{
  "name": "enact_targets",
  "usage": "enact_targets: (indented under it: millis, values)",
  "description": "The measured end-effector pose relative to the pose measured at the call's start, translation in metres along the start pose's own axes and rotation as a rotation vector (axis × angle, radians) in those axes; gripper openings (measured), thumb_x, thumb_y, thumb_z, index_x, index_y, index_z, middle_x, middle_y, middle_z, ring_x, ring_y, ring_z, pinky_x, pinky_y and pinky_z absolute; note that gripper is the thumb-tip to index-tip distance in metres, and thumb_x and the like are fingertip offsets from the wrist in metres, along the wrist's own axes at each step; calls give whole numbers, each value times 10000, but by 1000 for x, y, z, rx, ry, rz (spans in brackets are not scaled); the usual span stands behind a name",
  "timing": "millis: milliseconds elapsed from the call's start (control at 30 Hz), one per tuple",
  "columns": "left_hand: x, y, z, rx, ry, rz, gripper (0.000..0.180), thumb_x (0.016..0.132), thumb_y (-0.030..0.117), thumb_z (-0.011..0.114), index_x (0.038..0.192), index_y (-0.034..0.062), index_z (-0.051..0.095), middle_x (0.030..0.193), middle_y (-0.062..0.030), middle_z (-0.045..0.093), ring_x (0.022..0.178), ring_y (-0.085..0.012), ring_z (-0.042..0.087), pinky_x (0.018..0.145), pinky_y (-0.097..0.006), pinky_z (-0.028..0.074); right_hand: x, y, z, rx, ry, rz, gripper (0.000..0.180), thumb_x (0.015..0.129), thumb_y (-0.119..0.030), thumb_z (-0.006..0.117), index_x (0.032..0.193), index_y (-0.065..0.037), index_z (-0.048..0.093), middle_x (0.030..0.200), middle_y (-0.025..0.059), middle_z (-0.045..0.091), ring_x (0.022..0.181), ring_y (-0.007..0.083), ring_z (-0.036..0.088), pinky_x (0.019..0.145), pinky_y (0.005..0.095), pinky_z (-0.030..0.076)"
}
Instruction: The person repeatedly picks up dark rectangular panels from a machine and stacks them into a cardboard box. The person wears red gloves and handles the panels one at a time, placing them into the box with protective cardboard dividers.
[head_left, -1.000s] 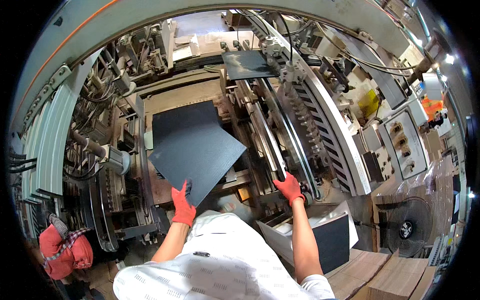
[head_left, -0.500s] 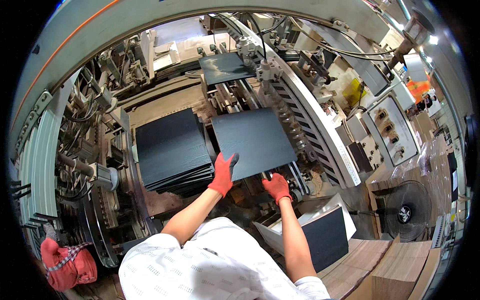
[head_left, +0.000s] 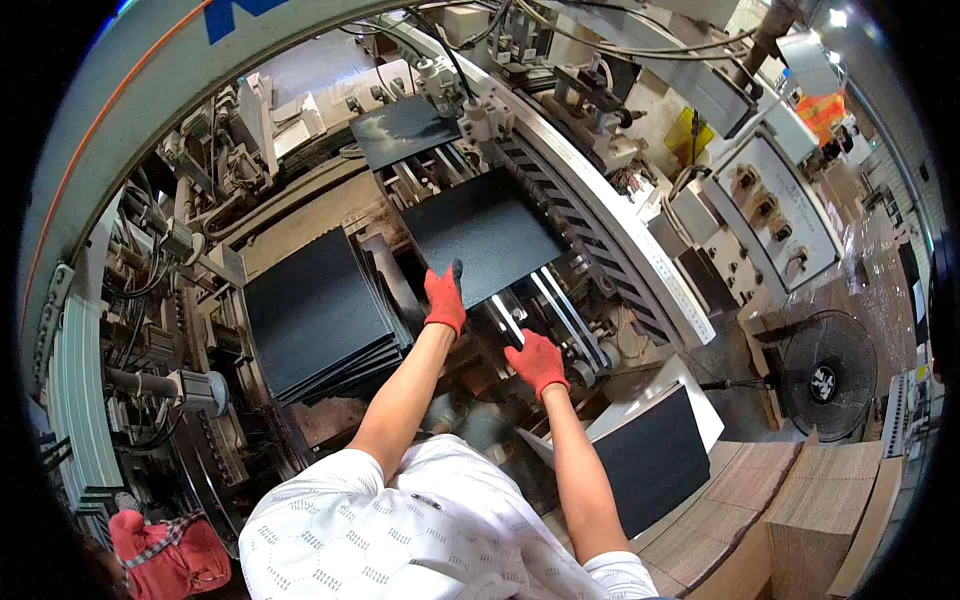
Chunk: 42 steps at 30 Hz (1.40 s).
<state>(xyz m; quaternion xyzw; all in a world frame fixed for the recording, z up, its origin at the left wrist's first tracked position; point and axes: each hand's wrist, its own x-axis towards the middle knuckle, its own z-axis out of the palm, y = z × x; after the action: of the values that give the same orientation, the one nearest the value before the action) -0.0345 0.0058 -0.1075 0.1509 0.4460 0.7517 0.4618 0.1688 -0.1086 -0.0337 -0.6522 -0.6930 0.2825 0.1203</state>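
Note:
My left hand (head_left: 444, 298), in a red glove with dark fingertips, is at the near edge of a flat black panel (head_left: 485, 235). Its thumb is apart from the fingers, and part of the hand overlaps the panel's edge. The panel lies on the metal rails (head_left: 562, 312) of a machine. Nearer to me, my right hand (head_left: 537, 362), gloved in red too, is beside the near end of the rails, apart from the panel. Its fingers are loosely bent with nothing visible in them. Left of the panel is a stack of similar black panels (head_left: 315, 310), slightly fanned out.
Another dark panel (head_left: 405, 130) lies farther along the rails. A white perforated beam (head_left: 620, 225) borders them on the right, near a control box (head_left: 775, 210). A black panel (head_left: 650, 465) leans at lower right by stacked brown boards (head_left: 730, 510). A fan (head_left: 825, 375) stands beyond.
The panel on the rails has moved farther from me, exposing more rail. My right hand has come away from its edge; my left hand has followed it forward. The view has shifted.

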Motion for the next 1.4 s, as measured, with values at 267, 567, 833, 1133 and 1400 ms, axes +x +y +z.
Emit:
enact_targets:
  millis: [267, 567, 833, 1133, 1400]
  values:
    - [16, -16, 3, 371, 173, 81, 424, 914, 248, 750, 1165, -50, 584, 1118, -117, 652, 992, -234, 578, 914, -369, 462, 1, -1, -3, 1, 19, -34, 386, 841, -361, 653, 1052, -39, 678, 1018, 207, 727, 1012, 395, 681, 887, 489, 538]
    - [14, -12, 3, 627, 200, 213, 401, 915, 299, 747, 1074, -53, 643, 1029, -109, 690, 920, -207, 603, 851, -376, 488, 3, 8, 6, -15, -1, -14, 489, 810, -404, 642, 1117, -25, 684, 1096, 211, 719, 1069, 390, 670, 932, 474, 533]
    - [11, -16, 21, 766, 130, 207, 466, 922, 349, 705, 1011, -106, 660, 943, -148, 698, 820, -221, 596, 783, -419, 510, 12, 31, 10, 15, 25, 5, 315, 804, -272, 579, 982, -66, 738, 1021, 192, 740, 996, 367, 708, 858, 472, 566]
    - [56, -14, -20, 573, 122, 130, 472, 912, 295, 752, 1087, -121, 613, 1002, -92, 646, 891, -162, 580, 823, -349, 505, 8, 21, 23, 38, 88, -105, 280, 889, -202, 518, 1004, -25, 703, 999, 202, 742, 991, 353, 713, 845, 448, 568]
    - [54, -20, -19, 506, 67, 144, 473, 918, 316, 744, 1071, -117, 633, 1003, -73, 656, 852, -163, 584, 779, -349, 508, 3, 20, 17, 52, 102, -108, 281, 898, -194, 502, 968, -32, 720, 972, 218, 737, 940, 381, 717, 790, 470, 576]
